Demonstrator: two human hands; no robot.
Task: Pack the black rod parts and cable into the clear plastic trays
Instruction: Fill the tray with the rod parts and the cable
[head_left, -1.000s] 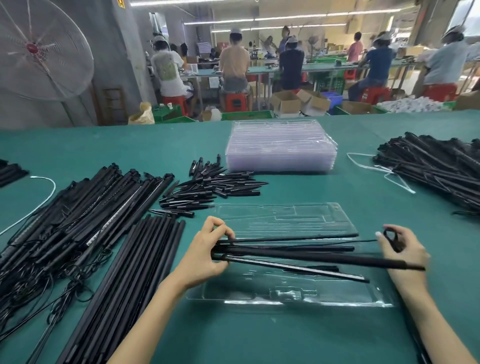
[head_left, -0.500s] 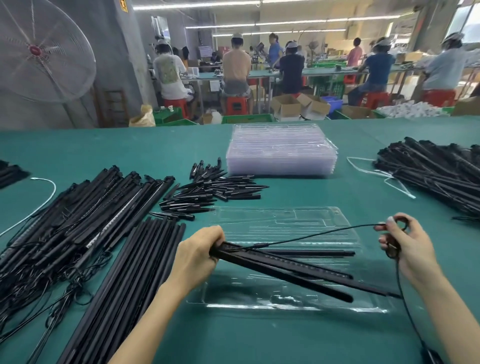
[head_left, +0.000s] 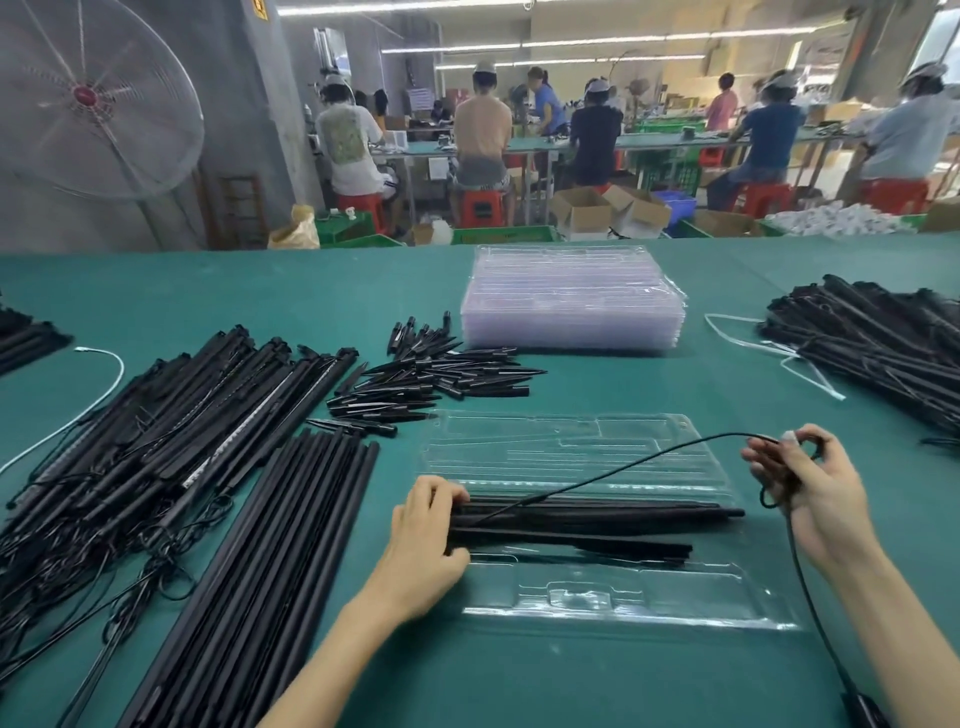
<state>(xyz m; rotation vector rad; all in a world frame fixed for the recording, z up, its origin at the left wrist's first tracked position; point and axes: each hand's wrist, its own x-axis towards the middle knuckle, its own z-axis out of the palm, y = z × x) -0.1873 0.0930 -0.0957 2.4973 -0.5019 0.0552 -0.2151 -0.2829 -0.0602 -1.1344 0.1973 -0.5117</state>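
The green desk (head_left: 571, 691) carries an open clear tray (head_left: 623, 597) in the near middle, a stack of clear trays (head_left: 571, 306) far behind it, black rods (head_left: 249, 571) at left, short black spikes (head_left: 431, 379), and another black pile (head_left: 872, 353) at right.

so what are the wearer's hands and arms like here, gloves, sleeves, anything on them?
Both hands are bare: left hand and right hand wear no gloves. Both forearms are uncovered to the frame edge, no sleeves in view. No watch, ring or wristband shows.
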